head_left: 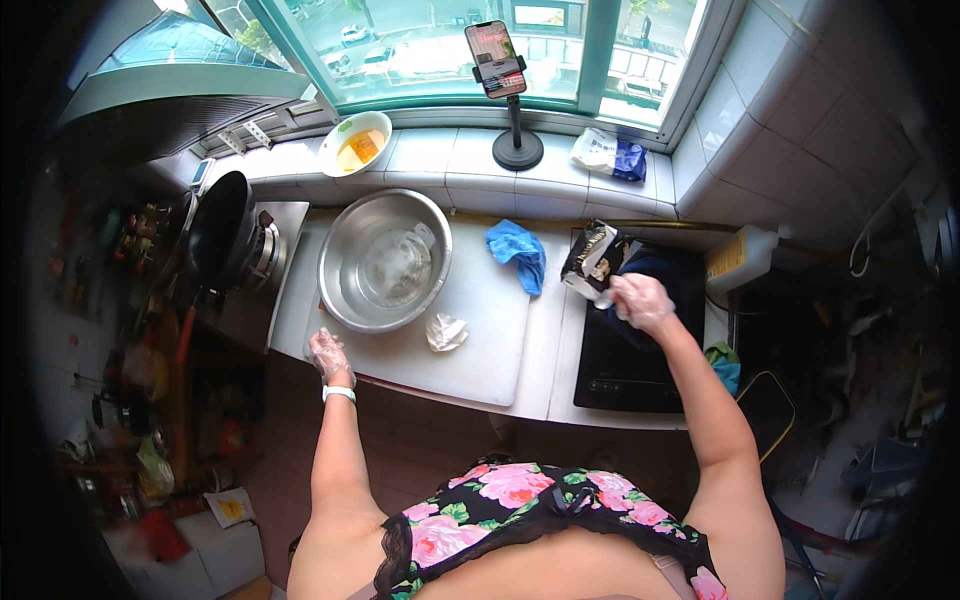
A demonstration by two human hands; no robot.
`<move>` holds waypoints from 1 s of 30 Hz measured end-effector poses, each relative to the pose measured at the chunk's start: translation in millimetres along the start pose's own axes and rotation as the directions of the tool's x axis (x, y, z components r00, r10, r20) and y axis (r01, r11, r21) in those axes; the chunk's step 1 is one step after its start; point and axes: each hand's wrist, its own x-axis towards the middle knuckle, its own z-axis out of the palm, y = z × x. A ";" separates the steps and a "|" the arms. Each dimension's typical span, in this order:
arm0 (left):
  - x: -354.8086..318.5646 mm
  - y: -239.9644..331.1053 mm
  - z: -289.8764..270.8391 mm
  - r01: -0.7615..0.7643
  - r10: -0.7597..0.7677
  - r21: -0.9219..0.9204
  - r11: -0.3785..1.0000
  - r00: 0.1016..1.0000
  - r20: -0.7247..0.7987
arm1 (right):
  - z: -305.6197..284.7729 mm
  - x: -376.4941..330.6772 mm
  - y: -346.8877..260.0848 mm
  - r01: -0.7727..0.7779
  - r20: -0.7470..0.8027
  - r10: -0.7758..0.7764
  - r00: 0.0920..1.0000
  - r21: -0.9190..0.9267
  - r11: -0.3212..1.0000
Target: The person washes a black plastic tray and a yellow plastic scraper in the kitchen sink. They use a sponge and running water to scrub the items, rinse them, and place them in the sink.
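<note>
My left hand, in a clear plastic glove, hovers at the counter's front edge, just below the metal basin. Its fingers look loosely apart and nothing shows in them. Inside the basin lies a pale, translucent bundle that I cannot identify, seemingly in water. My right hand, gloved as well, is over the black induction cooktop. Its fingers are closed on a small whitish spoon-like thing, beside a black and white package. A crumpled white tissue rests on the white board.
A blue cloth lies between basin and package. Left of the basin stands a black wok on a stove. The sill holds a bowl with orange liquid, a phone on a stand and a packet. A jug is at right.
</note>
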 end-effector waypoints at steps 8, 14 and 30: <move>-238.0 -12.3 1.4 -0.181 0.194 -0.104 0.978 0.971 0.141 | -247.7 -204.7 150.3 -0.019 -0.394 0.127 0.910 0.266 0.964; -424.6 -13.8 60.5 -0.197 0.185 -0.035 0.980 0.822 0.538 | -331.7 -273.8 220.6 -0.026 -0.530 0.299 0.794 0.461 0.887; -672.1 -3.1 182.6 -0.494 0.088 -0.066 0.867 0.020 0.996 | -403.0 -282.5 273.1 0.295 -0.565 0.339 0.753 0.749 0.594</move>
